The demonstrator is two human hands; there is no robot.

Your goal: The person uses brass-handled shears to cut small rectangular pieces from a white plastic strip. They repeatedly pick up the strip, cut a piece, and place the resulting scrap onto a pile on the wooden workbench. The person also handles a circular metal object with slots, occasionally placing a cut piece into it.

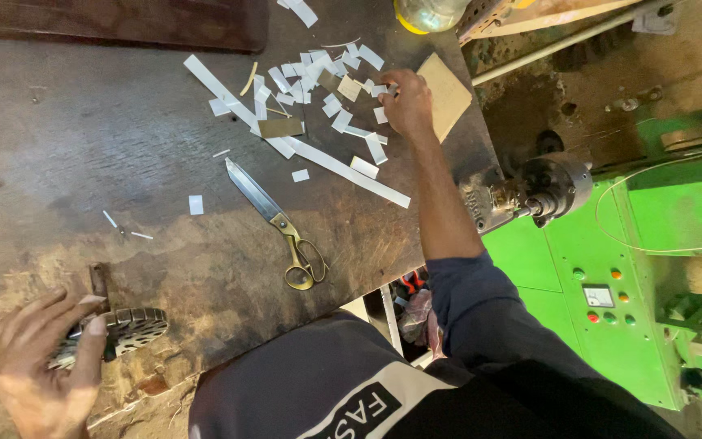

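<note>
My right hand (406, 102) reaches to the far side of the dark worn bench (83, 138), its fingertips pinched on a small white slip (384, 91) at the edge of a scatter of cut white slips (318, 77). Just right of that hand lies a tan cardboard square (451, 91). My left hand (38, 366) is at the near left corner, with the thumb and fingers around a round perforated metal part (133, 328). A dark bar (99, 284) sticks out behind that part. Brass-handled scissors (274, 218) lie shut in the middle of the bench.
A long white strip (347, 169) and a small brass-coloured plate (280, 128) lie near the slips. A green machine (619, 260) with buttons and a grey motor head (546, 187) stands to the right of the bench. A clear jar (428, 12) sits at the far edge.
</note>
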